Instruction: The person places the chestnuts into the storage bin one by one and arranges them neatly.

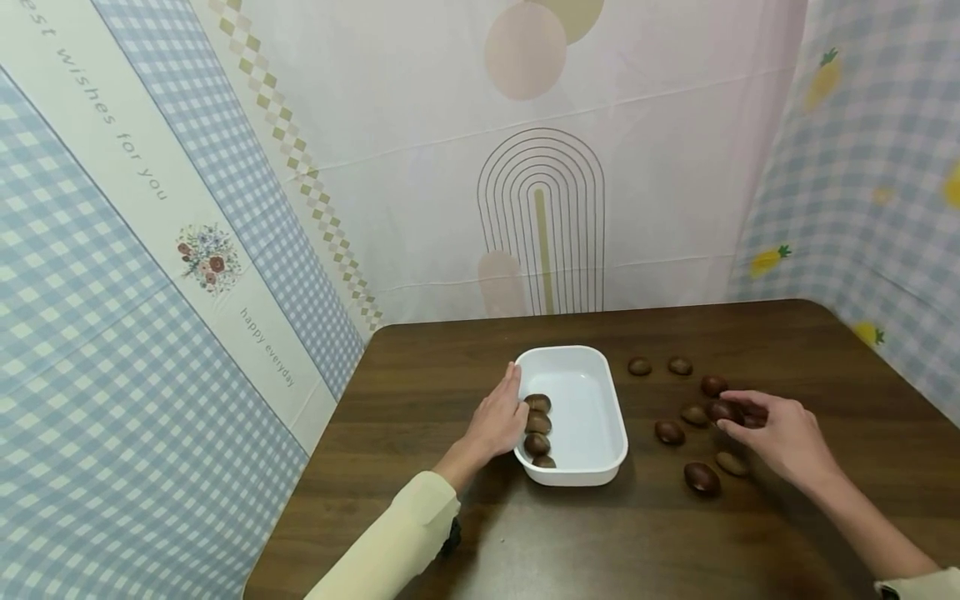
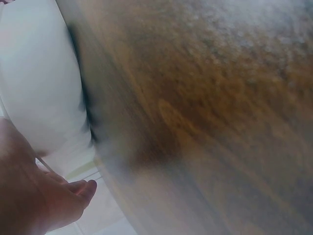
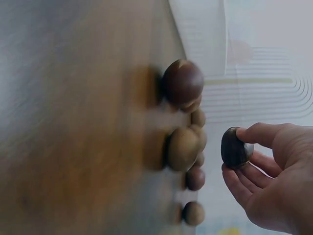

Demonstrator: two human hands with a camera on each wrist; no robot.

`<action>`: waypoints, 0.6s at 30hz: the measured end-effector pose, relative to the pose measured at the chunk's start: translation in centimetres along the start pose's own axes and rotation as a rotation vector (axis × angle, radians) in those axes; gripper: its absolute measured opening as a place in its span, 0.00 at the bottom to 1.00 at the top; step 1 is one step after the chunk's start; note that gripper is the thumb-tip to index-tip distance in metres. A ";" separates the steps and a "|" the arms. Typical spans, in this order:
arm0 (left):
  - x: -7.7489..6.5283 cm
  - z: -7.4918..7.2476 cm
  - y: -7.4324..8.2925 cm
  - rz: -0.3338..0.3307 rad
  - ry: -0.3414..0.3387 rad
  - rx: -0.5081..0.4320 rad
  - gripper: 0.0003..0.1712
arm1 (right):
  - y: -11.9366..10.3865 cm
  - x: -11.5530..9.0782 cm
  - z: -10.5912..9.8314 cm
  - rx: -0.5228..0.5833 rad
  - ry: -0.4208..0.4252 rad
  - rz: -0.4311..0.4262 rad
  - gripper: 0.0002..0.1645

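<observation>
My left hand point(image 1: 498, 421) holds the left rim of a white rectangular tray point(image 1: 615, 400), its fingers along the outside and its thumb side over the edge. In the left wrist view, part of that hand point(image 2: 41, 191) shows beside the tray wall point(image 2: 44, 88). Several brown oval chestnuts point(image 1: 537, 423) line the tray's left inner side. To the right, my right hand point(image 1: 787, 437) pinches a dark, glossy chestnut point(image 3: 236, 148) between thumb and fingers. The right wrist view shows this chestnut held apart from the loose ones.
Several loose chestnuts lie on the brown wooden table point(image 1: 420, 392) right of the tray, among them a large dark one point(image 1: 702, 478) at the front and a lighter one point(image 1: 640, 366) at the back. Patterned cloth point(image 1: 420, 217) hangs behind the table and at both sides.
</observation>
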State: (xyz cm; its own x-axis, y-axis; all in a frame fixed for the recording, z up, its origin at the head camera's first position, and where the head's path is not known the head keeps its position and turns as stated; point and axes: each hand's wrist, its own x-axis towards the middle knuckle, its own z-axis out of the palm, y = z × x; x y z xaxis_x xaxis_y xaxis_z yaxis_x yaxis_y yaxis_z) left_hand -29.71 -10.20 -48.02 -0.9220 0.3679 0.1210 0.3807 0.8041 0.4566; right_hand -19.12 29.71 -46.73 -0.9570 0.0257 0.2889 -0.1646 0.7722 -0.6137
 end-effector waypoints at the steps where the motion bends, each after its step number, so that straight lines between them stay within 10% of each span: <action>1: 0.0 0.0 0.0 -0.001 -0.002 -0.002 0.39 | -0.4 0.2 0.1 0.006 0.004 -0.007 0.30; 18: 0.0 0.2 0.1 0.001 0.011 -0.015 0.39 | -5.2 5.3 2.4 0.094 0.035 -0.069 0.25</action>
State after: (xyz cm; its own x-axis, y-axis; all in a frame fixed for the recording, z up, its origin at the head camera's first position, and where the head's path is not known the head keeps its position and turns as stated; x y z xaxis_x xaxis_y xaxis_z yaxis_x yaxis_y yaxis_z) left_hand -29.68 -10.02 -48.12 -0.9224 0.3632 0.1312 0.3805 0.7966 0.4697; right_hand -23.91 24.26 -43.77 -0.9339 -0.0024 0.3576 -0.2533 0.7102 -0.6569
